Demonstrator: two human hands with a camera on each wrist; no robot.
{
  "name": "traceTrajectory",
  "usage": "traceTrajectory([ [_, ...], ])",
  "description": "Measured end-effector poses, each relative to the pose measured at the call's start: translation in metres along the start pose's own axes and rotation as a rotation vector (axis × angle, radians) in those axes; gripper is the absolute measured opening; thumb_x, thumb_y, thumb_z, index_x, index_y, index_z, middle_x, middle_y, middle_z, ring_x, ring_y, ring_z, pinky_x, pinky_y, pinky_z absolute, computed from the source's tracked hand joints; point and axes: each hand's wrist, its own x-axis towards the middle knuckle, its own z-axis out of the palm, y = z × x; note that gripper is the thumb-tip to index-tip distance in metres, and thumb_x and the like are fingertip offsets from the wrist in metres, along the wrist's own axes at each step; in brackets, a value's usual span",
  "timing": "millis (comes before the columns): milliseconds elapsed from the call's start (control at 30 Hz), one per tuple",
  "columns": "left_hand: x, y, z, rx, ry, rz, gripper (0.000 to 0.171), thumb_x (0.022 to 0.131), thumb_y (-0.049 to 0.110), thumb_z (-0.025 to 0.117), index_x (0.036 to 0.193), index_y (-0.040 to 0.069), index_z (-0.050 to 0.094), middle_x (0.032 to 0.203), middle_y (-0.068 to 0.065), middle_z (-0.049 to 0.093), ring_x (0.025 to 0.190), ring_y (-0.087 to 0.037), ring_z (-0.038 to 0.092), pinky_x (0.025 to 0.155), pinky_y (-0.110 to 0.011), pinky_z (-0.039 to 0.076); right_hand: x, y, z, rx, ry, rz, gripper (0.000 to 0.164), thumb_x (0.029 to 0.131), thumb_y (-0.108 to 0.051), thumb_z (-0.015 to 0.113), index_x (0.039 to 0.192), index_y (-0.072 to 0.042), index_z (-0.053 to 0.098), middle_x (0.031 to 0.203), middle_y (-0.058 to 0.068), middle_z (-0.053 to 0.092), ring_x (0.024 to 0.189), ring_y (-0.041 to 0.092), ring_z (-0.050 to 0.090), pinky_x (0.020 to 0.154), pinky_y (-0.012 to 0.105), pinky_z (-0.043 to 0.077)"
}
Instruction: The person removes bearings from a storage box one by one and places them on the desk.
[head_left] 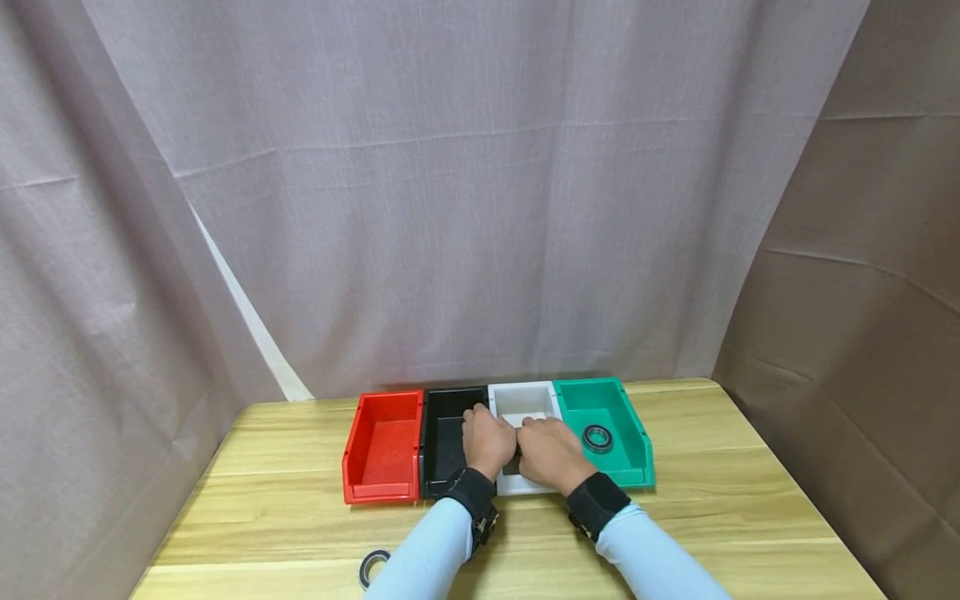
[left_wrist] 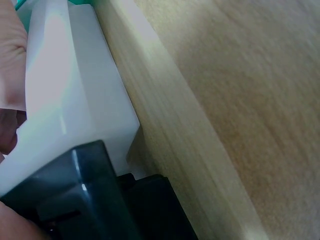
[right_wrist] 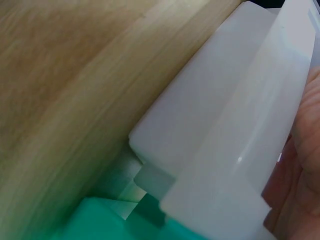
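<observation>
Both hands meet over the white bin (head_left: 523, 485), fingers curled and knuckles close together. The left hand (head_left: 487, 440) reaches across the edge between the black bin (head_left: 444, 448) and the white one. From the right side comes the right hand (head_left: 553, 455), low over the white bin. Between the hands a dark patch shows inside the bin. I cannot tell what the fingers hold, since the backs of the hands hide it. In the right wrist view, part of a palm (right_wrist: 307, 135) is beside the white bin's front wall (right_wrist: 220, 130).
A red bin (head_left: 382, 450) stands at the row's left end. In the green bin (head_left: 636, 477) at the right end lies a ring bearing (head_left: 587, 439). Another bearing (head_left: 364, 570) lies on the wooden table (head_left: 277, 508), partly behind the left sleeve. Curtains hang behind the row.
</observation>
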Motion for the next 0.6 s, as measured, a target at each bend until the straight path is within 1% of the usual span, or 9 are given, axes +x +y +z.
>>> traceTrajectory([
  [233,0.0008,-0.0004,0.0007,0.004,-0.002,-0.001,0.032,0.097,0.013,0.066,0.12,-0.01,0.064,0.113,-0.025,0.063,0.11,-0.045,0.064,0.097,-0.06,0.055,0.0006,-0.0001,-0.0009,0.003,-0.031,0.015,0.009,0.083,-0.018,0.074,0.075,-0.016,0.071,0.078,0.0,0.065,0.074,0.025,0.066,0.078,0.036,0.054],
  [600,0.0014,-0.0015,0.0013,0.005,-0.003,-0.009,0.033,0.097,0.013,0.066,0.122,-0.009,0.064,0.114,-0.025,0.063,0.111,-0.045,0.064,0.097,-0.06,0.055,0.0004,-0.0006,-0.0021,-0.002,-0.037,0.014,0.009,0.082,-0.017,0.074,0.074,-0.015,0.07,0.078,0.001,0.064,0.073,0.025,0.064,0.076,0.037,0.054],
])
